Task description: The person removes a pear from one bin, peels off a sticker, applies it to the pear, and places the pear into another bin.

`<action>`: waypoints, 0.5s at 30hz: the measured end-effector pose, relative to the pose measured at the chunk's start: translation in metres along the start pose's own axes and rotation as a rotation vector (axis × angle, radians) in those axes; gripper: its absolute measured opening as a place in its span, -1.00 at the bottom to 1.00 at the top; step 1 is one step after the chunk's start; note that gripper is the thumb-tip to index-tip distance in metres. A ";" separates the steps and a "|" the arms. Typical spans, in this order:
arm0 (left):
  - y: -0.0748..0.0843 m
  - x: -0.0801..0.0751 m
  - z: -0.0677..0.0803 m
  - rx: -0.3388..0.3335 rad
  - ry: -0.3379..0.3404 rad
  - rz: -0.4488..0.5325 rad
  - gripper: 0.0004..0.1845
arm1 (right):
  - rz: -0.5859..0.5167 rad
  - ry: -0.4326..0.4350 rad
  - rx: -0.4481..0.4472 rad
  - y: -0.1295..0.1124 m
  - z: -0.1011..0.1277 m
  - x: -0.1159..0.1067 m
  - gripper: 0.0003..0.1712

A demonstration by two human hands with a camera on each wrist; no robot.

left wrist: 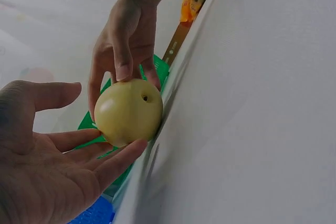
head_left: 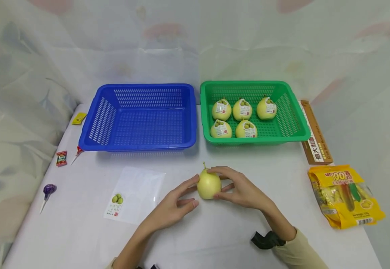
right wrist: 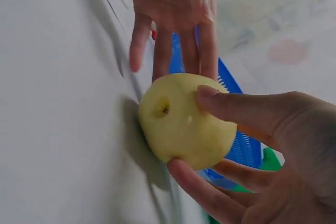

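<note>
One bare pear (head_left: 209,184) rests on the table (head_left: 215,231), near the middle of its front half. The right hand (head_left: 240,188) grips it, thumb and fingers curled round its side. The left hand (head_left: 171,205) lies open, straight fingertips touching the opposite side. Five wrapped pears (head_left: 243,116) sit in one green basket (head_left: 296,127); one blue basket (head_left: 141,117) stands beside it. One empty wrapper (head_left: 134,194) lies left of the hands.

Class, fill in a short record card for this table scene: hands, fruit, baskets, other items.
Right hand: grips the bare pear on the table
Left hand: straight fingers touch the pear's side
Green basket: five bagged pears
Blue basket: holds nothing visible
Beside left hand: flat clear bag
Right edge: yellow snack pack
</note>
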State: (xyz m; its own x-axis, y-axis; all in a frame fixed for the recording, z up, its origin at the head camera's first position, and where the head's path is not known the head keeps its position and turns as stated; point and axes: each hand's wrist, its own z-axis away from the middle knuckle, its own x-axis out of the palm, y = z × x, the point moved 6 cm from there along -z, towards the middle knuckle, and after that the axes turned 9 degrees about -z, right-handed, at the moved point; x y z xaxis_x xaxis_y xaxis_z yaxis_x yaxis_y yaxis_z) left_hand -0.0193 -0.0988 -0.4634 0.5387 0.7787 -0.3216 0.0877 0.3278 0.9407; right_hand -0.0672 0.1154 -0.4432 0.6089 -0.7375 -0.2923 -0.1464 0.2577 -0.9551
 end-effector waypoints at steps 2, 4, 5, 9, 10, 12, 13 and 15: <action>0.000 -0.002 0.002 -0.001 0.003 -0.003 -0.25 | 0.007 0.004 0.005 -0.001 0.001 -0.001 -0.11; 0.001 -0.004 0.004 -0.004 0.006 0.001 -0.25 | 0.021 0.008 0.011 -0.005 0.002 -0.003 -0.10; 0.002 -0.005 0.006 -0.009 0.009 0.003 -0.26 | 0.033 0.016 0.012 -0.007 0.003 -0.004 -0.09; 0.003 -0.012 0.016 -0.011 0.036 -0.002 -0.29 | 0.090 0.078 -0.019 -0.026 0.007 -0.010 -0.14; 0.002 -0.016 0.020 -0.017 0.049 -0.015 -0.31 | 0.096 0.100 -0.038 -0.033 0.007 -0.011 -0.17; -0.001 -0.027 0.030 -0.007 0.106 -0.057 -0.37 | 0.089 0.128 -0.098 -0.049 0.002 -0.007 -0.26; -0.002 -0.035 0.036 -0.004 0.148 -0.078 -0.41 | 0.069 0.129 -0.126 -0.057 -0.002 -0.002 -0.32; -0.008 -0.055 0.050 -0.006 0.260 -0.125 -0.48 | -0.012 0.095 -0.163 -0.071 -0.015 0.017 -0.42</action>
State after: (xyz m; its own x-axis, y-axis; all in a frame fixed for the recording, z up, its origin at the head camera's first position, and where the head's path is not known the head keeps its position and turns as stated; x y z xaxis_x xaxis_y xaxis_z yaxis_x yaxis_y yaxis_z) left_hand -0.0079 -0.1714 -0.4478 0.2914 0.8428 -0.4525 0.1342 0.4324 0.8917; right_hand -0.0586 0.0753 -0.3808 0.5364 -0.7972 -0.2771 -0.2686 0.1500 -0.9515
